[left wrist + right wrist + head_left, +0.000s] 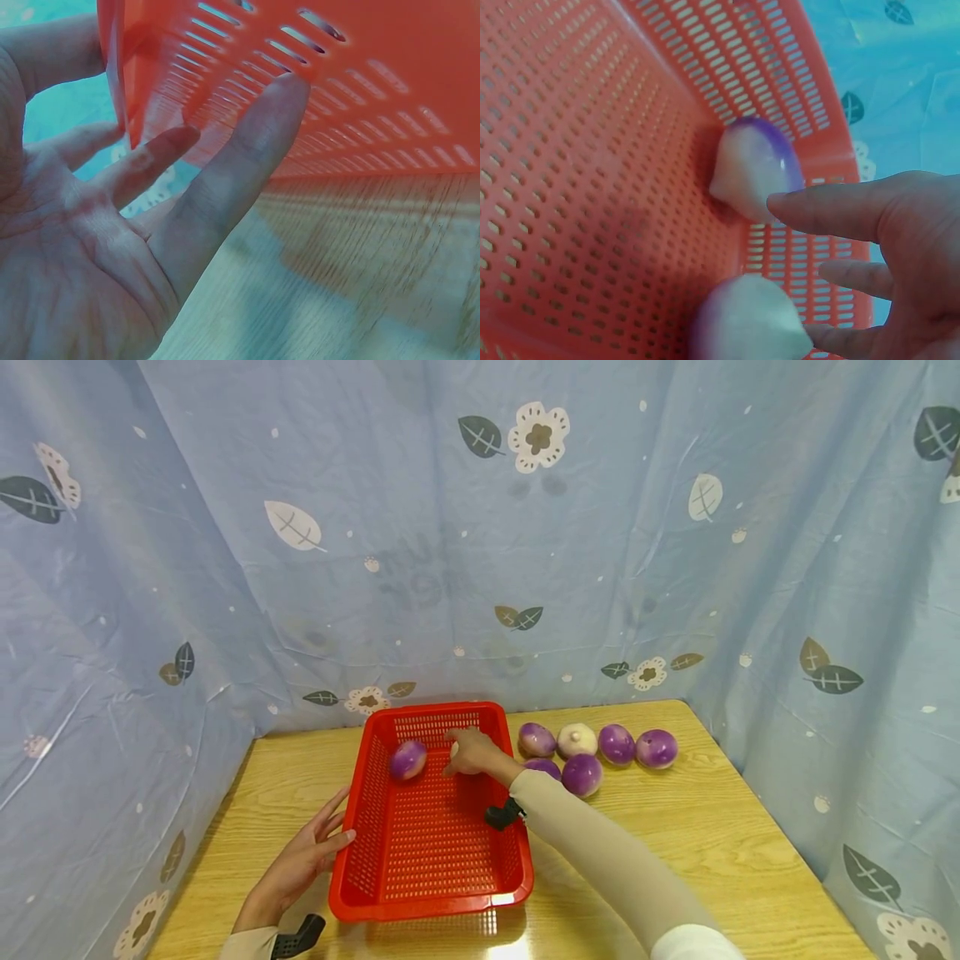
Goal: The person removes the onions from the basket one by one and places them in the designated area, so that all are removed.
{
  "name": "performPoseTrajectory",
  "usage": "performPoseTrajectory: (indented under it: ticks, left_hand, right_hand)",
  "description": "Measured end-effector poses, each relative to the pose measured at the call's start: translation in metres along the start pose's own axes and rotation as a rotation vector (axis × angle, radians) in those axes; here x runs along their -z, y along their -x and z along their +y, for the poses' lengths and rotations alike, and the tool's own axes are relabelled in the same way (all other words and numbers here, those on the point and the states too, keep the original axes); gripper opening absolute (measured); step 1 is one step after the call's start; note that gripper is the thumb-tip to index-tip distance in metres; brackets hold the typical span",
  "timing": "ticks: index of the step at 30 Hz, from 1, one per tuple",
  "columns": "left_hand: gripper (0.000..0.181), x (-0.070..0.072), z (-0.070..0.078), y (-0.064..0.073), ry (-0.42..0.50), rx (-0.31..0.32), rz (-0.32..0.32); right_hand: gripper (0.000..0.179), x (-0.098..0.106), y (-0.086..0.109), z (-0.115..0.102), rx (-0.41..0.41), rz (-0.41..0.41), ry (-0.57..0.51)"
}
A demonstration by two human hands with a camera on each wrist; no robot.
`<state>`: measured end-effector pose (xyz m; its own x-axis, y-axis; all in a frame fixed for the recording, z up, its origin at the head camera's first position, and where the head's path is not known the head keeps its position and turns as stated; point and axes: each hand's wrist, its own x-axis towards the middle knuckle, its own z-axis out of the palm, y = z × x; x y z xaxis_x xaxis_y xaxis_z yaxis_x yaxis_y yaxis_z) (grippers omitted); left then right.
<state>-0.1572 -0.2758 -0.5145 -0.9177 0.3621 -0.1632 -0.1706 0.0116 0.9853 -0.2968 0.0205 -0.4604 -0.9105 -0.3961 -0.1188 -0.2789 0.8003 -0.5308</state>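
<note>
A red plastic basket (438,827) with slotted walls lies on the table. My left hand (303,852) holds its left side, thumb over the rim and fingers against the outer wall (352,82). My right hand (474,752) reaches into the far right part of the basket with fingers spread, over a pale turnip (456,750) that it partly covers. In the right wrist view, a fingertip meets the edge of that white-and-purple turnip (754,319). The thumb overlaps another purple-and-white turnip (754,169), which lies near the far left corner (408,760) in the head view.
Right of the basket, several turnips lie grouped on the wooden table (697,827): mostly purple ones (582,775), and one with its pale side up (577,740). A blue patterned curtain (420,568) hangs behind and at both sides. The right forearm crosses the basket's right rim.
</note>
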Motion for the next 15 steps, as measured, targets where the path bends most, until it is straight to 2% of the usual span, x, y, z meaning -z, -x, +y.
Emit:
performPoseTrajectory:
  ticks: [7, 15]
  left_hand:
    - [0.074, 0.000, -0.001, 0.000, -0.003, 0.001, 0.007]
    - [0.073, -0.001, 0.000, 0.000, -0.004, -0.001, 0.011]
  right_hand:
    - [0.067, -0.004, -0.006, 0.005, 0.002, 0.010, -0.004]
    - [0.050, -0.013, 0.000, 0.000, 0.057, -0.057, -0.015]
